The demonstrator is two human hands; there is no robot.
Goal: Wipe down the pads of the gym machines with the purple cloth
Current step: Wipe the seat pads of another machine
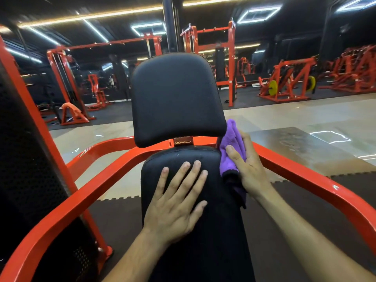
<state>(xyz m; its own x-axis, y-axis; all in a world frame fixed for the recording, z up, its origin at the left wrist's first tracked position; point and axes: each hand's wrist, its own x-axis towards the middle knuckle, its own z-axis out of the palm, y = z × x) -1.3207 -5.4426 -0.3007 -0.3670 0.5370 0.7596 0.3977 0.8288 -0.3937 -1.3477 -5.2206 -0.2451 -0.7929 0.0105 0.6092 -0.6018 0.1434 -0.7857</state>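
While the left hand (179, 197) lies flat with straight, spread fingers on the black seat pad (195, 220), the right hand (247, 165) presses the purple cloth (231, 147) against the pad's right edge, thumb curled over the fabric, so its grip is closed on the cloth. Part of the cloth rises beside the lower right corner of the upright back pad (175, 98), and a darker end hangs below the palm. Orange frame bars (97, 178) flank the seat.

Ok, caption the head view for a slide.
Left hand flat on the seat pad; right hand presses the purple cloth against its right edge.
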